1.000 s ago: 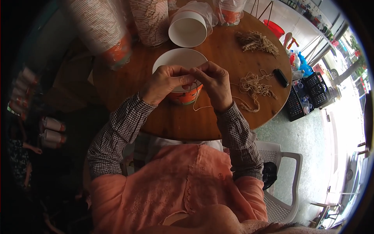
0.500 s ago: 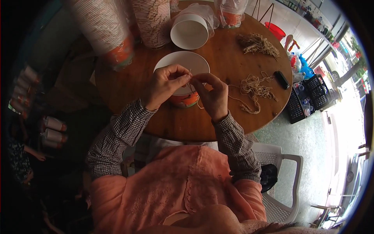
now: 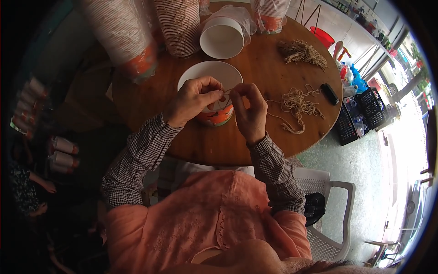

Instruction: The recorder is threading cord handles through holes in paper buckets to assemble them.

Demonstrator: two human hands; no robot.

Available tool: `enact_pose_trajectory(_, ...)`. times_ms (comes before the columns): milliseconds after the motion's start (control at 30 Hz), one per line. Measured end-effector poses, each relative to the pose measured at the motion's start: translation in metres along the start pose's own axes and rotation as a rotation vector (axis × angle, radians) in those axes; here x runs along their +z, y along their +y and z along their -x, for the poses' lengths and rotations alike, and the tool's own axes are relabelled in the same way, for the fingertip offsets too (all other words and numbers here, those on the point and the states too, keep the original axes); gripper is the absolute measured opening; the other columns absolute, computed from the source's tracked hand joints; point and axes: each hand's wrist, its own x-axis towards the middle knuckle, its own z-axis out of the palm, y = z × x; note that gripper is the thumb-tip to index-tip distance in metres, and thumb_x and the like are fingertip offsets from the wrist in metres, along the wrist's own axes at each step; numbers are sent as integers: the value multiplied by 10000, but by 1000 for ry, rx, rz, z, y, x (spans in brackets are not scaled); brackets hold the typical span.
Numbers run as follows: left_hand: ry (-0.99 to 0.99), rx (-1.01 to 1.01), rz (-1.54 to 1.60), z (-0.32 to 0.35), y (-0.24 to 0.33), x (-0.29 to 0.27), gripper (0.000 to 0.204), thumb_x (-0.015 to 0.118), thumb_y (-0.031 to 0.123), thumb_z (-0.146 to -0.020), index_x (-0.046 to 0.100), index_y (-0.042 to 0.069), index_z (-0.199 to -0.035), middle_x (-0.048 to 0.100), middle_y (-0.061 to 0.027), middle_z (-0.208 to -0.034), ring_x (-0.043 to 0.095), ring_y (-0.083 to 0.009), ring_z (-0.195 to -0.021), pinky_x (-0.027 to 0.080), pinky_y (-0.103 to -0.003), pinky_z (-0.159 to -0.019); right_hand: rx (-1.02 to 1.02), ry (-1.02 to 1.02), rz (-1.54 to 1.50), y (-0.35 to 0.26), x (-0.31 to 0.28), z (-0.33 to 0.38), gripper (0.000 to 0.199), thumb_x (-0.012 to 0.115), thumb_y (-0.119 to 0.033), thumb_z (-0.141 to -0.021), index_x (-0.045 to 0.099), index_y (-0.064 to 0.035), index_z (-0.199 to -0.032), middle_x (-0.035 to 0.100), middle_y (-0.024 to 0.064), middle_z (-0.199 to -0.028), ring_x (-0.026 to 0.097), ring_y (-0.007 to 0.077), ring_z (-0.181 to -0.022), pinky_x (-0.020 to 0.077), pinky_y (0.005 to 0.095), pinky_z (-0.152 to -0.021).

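Both my hands are raised over the near rim of a paper bucket point(image 3: 218, 118), white inside with an orange printed outside. My left hand point(image 3: 194, 98) pinches a thin piece of twine point(image 3: 227, 92) between thumb and fingertips. A short way to the right, my right hand point(image 3: 251, 107) pinches the same twine, which spans the small gap between the hands. Part of the bucket is hidden behind my left hand. To the right on the table lies a loose tangle of twine point(image 3: 299, 104), with strands trailing toward my right hand.
A second bucket point(image 3: 221, 41) lies tilted in clear plastic behind. Tall wrapped stacks of buckets point(image 3: 178, 27) line the table's far left. A twine bundle point(image 3: 302, 54) and a small black object point(image 3: 329, 94) lie right. Black crates point(image 3: 353, 118) and a white chair point(image 3: 340, 214) stand beyond the edge.
My hands have drawn slightly apart, the right one shifting a little to the right, and the twine is now stretched between them. The bucket sits slightly further left.
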Motion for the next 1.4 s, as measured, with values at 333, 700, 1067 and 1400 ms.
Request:
enact_pose_trajectory(333,37,63,182,-4,-11,10,122,619,87,-883,605,16,-981,587,9,-884,513,-61,-739,435,-207,-689,-76,-17,15,-2,-4,7,82,595,21,-855,559,-2,-925,634,79,-856,625,156,-792,493,265,-716)
enact_pose_trajectory(700,222,334,-282,4,-14,20,86,633,45,-866,649,-4,-935,658,-48,-855,638,-125,-775,510,-252,-701,-52,-15,-109,4,-4,7,65,595,17,-865,559,4,-919,643,81,-859,629,142,-804,495,257,-723)
enact_pose_trajectory(1067,115,417,-331,3,-4,12,76,582,17,-846,637,6,-897,622,-29,-832,599,-116,-768,483,-251,-727,-32,21,25,-5,-1,7,80,590,5,-863,567,-1,-940,644,102,-868,638,156,-795,498,256,-706)
enact_pose_trajectory(1400,-41,19,404,0,-5,3,181,593,149,-912,641,-21,-947,636,-35,-814,519,-54,-700,443,-207,-673,128,-26,-362,-2,9,10,149,631,-6,-861,567,5,-994,660,85,-887,648,130,-865,510,268,-775)
